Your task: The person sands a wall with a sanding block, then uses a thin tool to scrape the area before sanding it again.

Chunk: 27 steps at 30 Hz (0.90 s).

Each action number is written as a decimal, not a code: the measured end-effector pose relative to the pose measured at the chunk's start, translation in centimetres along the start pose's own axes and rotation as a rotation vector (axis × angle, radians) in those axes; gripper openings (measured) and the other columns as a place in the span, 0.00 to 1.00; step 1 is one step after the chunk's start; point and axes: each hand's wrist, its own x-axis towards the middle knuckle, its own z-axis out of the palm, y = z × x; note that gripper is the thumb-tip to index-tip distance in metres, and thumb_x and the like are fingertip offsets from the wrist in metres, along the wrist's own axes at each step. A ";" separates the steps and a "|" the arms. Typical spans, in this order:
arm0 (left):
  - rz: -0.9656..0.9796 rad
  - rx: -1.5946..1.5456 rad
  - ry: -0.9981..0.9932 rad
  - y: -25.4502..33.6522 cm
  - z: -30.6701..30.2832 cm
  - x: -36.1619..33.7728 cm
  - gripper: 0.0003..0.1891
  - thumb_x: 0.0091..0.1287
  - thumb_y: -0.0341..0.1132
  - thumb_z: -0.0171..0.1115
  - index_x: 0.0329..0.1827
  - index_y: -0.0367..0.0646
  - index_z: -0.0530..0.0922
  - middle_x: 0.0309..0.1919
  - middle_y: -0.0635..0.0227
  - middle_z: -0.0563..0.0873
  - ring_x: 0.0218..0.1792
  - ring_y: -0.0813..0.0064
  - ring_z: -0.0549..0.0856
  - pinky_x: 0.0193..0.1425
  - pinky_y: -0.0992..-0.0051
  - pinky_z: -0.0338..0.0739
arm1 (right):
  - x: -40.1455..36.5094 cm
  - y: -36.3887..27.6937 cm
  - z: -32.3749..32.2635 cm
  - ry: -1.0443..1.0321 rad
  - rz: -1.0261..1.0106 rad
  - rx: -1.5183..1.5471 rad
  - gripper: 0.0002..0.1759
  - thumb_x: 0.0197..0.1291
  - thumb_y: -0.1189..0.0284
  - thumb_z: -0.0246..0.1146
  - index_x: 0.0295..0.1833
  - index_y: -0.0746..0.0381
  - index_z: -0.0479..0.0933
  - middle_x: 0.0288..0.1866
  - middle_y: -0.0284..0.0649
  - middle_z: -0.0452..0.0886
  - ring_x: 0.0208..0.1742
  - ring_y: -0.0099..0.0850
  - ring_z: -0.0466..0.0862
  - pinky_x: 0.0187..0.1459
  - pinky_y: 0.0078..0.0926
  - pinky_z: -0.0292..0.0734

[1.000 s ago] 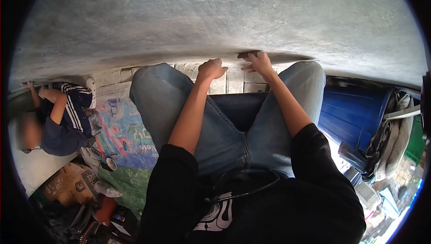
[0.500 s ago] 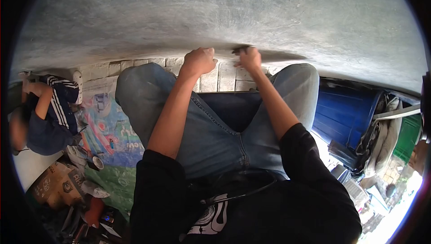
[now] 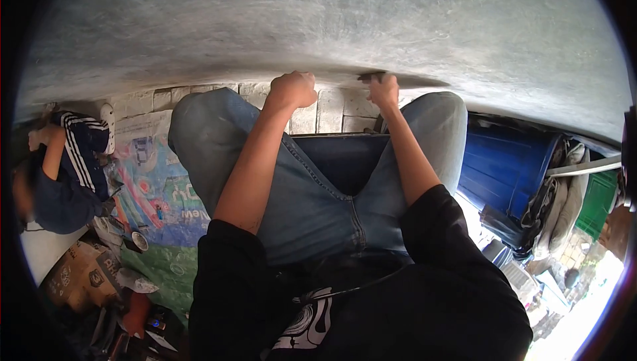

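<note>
A grey, scuffed wall (image 3: 318, 16) rises right in front of me. Low against it, my left hand (image 3: 294, 89) is closed, its fingers curled toward the wall and mostly hidden behind the knuckles. To its right my right hand (image 3: 384, 91) is also closed, pinched at a small dark flat piece (image 3: 371, 77) at the wall's surface; I cannot tell what that piece is. A shadow spreads rightward from it along the wall. Both forearms reach out between my bent knees, in blue jeans (image 3: 222, 129). Beneath the hands runs a row of pale bricks (image 3: 330, 110).
On the left a person (image 3: 66, 188) in dark clothes with striped trousers sits close to the wall. A printed sheet (image 3: 156, 182) covers the floor there, with a cardboard box (image 3: 83, 275) nearer me. To the right stand a blue panel (image 3: 504, 168) and a green one (image 3: 597, 203).
My right hand has shifted a little to the right along the wall, the dark piece with it. My left hand stays nearly in place. The view has turned slightly.
</note>
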 end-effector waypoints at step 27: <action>0.002 0.008 0.004 -0.2 1.0 1.7 0.14 0.51 0.34 0.48 0.40 0.42 0.76 0.41 0.55 0.77 0.45 0.61 0.76 0.49 0.68 0.68 | -2.6 -4.0 -1.5 -0.155 -0.125 -0.019 0.14 0.53 0.65 0.49 0.32 0.61 0.78 0.21 0.44 0.78 0.25 0.33 0.80 0.35 0.27 0.73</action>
